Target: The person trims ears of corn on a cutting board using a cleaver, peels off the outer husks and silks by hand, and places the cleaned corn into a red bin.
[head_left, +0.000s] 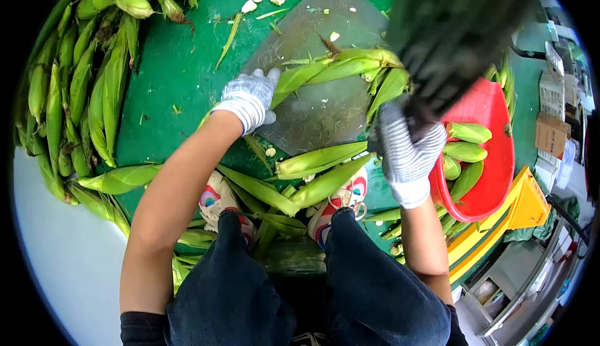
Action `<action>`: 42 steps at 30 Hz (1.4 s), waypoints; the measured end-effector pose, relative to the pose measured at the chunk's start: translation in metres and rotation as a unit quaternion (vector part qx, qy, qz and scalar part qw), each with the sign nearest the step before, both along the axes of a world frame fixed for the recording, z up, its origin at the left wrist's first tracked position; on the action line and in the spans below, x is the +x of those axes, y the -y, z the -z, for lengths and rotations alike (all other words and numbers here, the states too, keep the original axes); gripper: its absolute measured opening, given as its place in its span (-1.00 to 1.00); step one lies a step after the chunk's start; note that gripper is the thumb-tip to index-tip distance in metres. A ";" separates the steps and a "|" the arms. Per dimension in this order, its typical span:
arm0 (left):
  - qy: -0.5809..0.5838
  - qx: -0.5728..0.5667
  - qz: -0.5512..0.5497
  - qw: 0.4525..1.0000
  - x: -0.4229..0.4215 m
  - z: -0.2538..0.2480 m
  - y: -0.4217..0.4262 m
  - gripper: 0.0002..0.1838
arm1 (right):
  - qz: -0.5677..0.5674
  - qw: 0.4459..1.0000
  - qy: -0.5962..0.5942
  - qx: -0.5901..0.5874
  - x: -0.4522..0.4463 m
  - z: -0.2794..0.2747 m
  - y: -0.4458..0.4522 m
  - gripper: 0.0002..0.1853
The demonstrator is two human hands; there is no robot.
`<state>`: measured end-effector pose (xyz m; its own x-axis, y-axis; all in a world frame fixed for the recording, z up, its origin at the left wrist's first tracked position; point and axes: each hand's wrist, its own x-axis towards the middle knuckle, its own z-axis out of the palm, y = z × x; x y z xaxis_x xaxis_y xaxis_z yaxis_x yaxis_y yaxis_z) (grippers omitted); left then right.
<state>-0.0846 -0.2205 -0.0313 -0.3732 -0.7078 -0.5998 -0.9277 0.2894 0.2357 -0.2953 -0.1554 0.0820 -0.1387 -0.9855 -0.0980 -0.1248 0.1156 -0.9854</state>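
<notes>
My left hand (250, 99), in a grey-and-white knit glove, grips one end of a green-husked corn ear (340, 68) lying across a grey, worn board (325, 115). Its thumb and fingers are closed around the husk. My right hand (409, 152), gloved alike, is closed on a large dark tool (456, 34) that extends up to the top right. Motion blur hides the tool's exact shape. Other husked ears (322, 158) lie just below the board, near my shoes. Beside my right hand, a red basin (494, 112) holds several ears.
Many unhusked ears (78, 90) are heaped at the left. Small cut pieces (249, 6) and leaf scraps lie on the green surface (172, 96). A yellow object (528, 202) stands beyond the basin. At the far right are a cardboard box (552, 135) and metal shelving.
</notes>
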 end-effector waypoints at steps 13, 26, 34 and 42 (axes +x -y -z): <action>-0.387 0.113 -0.198 0.893 0.073 -0.006 -0.026 -0.13 | -0.056 0.962 -0.253 0.085 -0.054 0.185 -0.050 -0.61; -0.477 -0.049 -0.161 0.863 0.031 -0.061 -0.065 -0.25 | -0.282 0.946 -0.155 0.026 0.052 -0.033 0.011 -0.77; -0.544 -0.077 -0.212 0.808 0.044 -0.088 -0.085 -0.14 | -0.226 0.967 -0.017 0.117 0.074 -0.025 -0.002 -0.93; -0.528 -0.045 -0.140 0.836 0.056 -0.086 -0.081 -0.33 | -0.429 0.883 -0.188 0.027 0.076 -0.030 0.009 -0.72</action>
<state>-0.0287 -0.1391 0.0550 -0.4735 -0.8806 0.0199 -0.2499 0.1560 0.9556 -0.2196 -0.1644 0.1117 0.6243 -0.7387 -0.2541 -0.5061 -0.1348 -0.8519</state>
